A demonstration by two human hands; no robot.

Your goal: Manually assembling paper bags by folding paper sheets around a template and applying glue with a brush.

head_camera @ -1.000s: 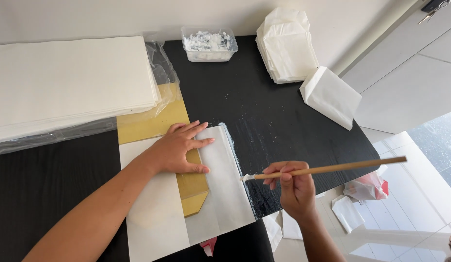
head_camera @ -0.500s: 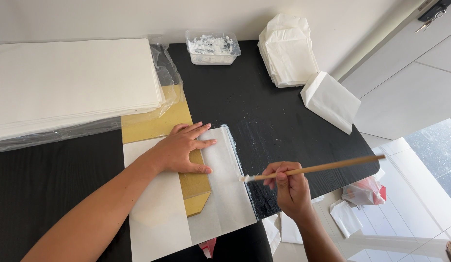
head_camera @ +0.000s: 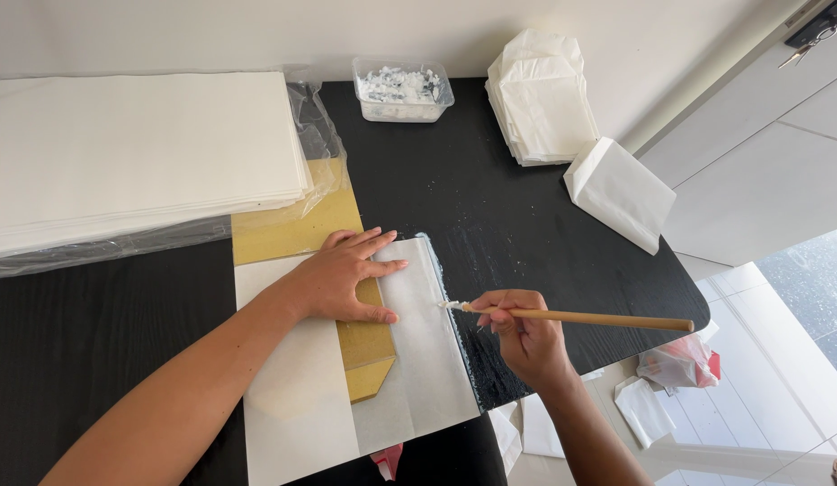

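- The white paper sheet (head_camera: 418,360) lies near the front edge of the black surface (head_camera: 526,216), partly folded over a mustard-yellow board (head_camera: 292,225).
- The left hand (head_camera: 342,279) lies flat, fingers spread, pressing on the sheet and the board where they overlap; its grip is open, holding nothing.
- The right hand (head_camera: 522,333) has its grip closed around a thin wooden brush (head_camera: 580,317), held almost level, with the whitish tip touching the sheet's right edge.
- A wet, pale smear runs along that edge on the dark surface.
- At the far left sits a thick stack of white sheets (head_camera: 139,153) on clear plastic wrap (head_camera: 315,135).
- At the back stands a clear tub of white paste (head_camera: 402,88).
- To the right are a pile of folded white paper bags (head_camera: 540,99) and a single bag (head_camera: 621,193) near it.
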